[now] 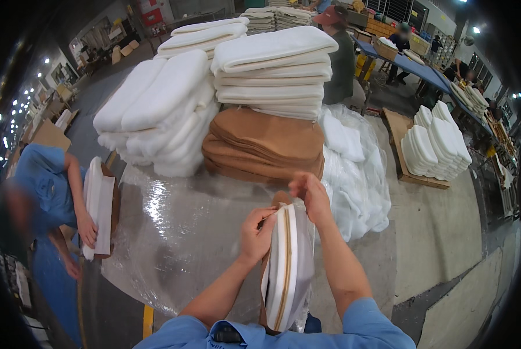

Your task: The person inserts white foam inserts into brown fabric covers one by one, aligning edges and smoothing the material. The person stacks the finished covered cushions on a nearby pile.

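A long cushion [290,262] stands on its narrow side against my front. White bands and a tan, zipper-like strip run along its upward edge, brown fabric shows at its left side and far end, and a pale, thin sheet covers its right side. My left hand [257,234] pinches the far left part of its edge between thumb and fingers. My right hand [313,198] is raised over the cushion's far right end, its bent fingers slightly blurred and apart, with nothing visible in them.
The table [185,232] is covered with clear plastic. Beyond the cushion lie brown pads [260,142], stacked white pads [272,70], more white pads [150,104] and plastic-wrapped white padding [353,174]. At left a co-worker's hand [86,228] rests on another cushion [100,198].
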`<act>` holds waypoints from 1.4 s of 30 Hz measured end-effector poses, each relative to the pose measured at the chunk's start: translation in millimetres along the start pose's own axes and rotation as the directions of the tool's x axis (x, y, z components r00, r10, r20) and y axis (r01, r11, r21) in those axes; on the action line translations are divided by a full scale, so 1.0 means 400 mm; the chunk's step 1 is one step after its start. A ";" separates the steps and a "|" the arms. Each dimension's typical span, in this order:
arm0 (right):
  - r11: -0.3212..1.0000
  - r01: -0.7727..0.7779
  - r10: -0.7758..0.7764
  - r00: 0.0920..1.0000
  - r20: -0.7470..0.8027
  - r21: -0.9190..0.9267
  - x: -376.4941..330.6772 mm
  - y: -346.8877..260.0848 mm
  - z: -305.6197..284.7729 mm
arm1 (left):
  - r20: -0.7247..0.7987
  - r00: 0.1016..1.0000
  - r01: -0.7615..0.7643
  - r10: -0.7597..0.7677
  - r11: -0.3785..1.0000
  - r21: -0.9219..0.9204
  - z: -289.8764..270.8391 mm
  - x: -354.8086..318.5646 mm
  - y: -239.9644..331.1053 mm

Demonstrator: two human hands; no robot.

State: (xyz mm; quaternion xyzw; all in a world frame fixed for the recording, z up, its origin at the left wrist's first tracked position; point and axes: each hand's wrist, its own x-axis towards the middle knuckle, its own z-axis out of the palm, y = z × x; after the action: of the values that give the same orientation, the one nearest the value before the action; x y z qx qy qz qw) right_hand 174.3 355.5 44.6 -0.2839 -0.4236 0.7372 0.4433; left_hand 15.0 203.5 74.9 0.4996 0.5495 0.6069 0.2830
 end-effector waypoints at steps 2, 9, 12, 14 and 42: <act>0.996 -0.012 0.008 0.999 0.043 0.086 0.075 -0.036 0.021 | 0.114 0.968 0.252 -0.225 0.881 -0.400 -0.038 0.036 -0.058; 0.998 -0.051 0.052 0.999 0.009 -0.048 0.224 0.048 0.116 | 0.108 0.880 0.474 -0.462 0.853 -0.217 0.020 0.250 -0.256; 0.992 0.001 0.002 1.000 0.028 -0.123 0.247 0.118 0.124 | 0.195 0.923 0.384 -0.333 0.836 -0.392 0.058 0.282 -0.342; 0.992 -0.053 0.045 0.997 -0.070 -0.111 0.201 0.121 0.125 | 0.218 0.919 0.394 -0.329 0.741 -0.544 0.102 0.270 -0.318; 0.586 0.348 -0.592 0.801 -0.093 -0.731 0.142 0.178 0.104 | 0.323 0.826 0.546 -0.462 0.799 -0.252 0.080 0.308 -0.193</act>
State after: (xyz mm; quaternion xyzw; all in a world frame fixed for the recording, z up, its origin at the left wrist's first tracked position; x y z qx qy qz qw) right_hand 86.3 372.9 -0.3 -0.4196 -0.6439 0.3235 0.5520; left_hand -13.4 343.8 34.6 0.3496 0.5129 0.5264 0.5811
